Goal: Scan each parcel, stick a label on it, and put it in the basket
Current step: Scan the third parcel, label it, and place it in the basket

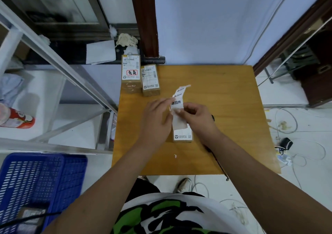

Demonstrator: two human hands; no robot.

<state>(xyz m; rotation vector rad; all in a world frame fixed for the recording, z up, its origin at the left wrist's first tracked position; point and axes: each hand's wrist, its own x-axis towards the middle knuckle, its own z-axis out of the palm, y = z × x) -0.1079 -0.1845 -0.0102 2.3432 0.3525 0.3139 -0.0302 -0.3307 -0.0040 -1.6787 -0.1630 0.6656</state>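
The table (233, 93) shows bare wood across its right half and along the near edge; its far edge meets the wall; its left edge sits close against a metal rack (59, 66), which hems in that side. Two far parcels (130, 73) stand touching at the far left corner, well apart from the hands. The parcel (182, 134) lies mid-table, partly under both hands, its printed near end showing. The left hand (156, 118) pinches the left edge of the label strip (177, 101); the right hand (197, 116), fingers curled, pinches it from the right; the strip is held just over the parcel, its far end curling towards the far parcels. The basket (41, 176) sits on the floor at near left, apart from the table; a blurred packet (30, 215) lies in it. Cables (291, 154) sprawl on the floor right of the table. Something dark lies under the right wrist; what it is I cannot tell. A white scrap (175, 156) lies near the near edge.
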